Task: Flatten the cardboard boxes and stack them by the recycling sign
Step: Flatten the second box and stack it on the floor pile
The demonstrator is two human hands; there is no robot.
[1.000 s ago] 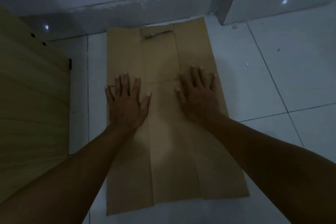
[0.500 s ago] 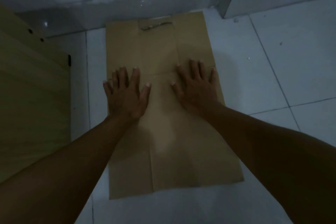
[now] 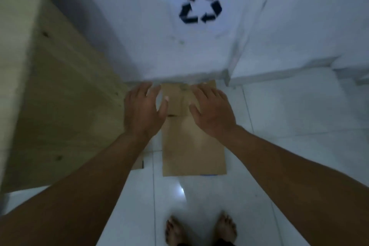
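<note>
A flattened brown cardboard box (image 3: 192,146) lies on the white tiled floor, its far edge against the base of the wall. On the wall above it is a black recycling sign (image 3: 200,3). My left hand (image 3: 142,111) hovers with spread fingers over the box's far left edge, covering that side. My right hand (image 3: 211,111) is spread over the box's far right part. Whether either palm touches the cardboard is unclear. Neither hand holds anything.
A light wooden cabinet (image 3: 56,96) stands close on the left, next to the box. A wall corner (image 3: 231,74) juts out at the right. Bare feet (image 3: 200,230) stand on the tiles in front of the box.
The view has risen and pulled back, bringing the recycling sign and the feet into sight. Both hands have gone from pressing the box's middle to its far end near the wall.
</note>
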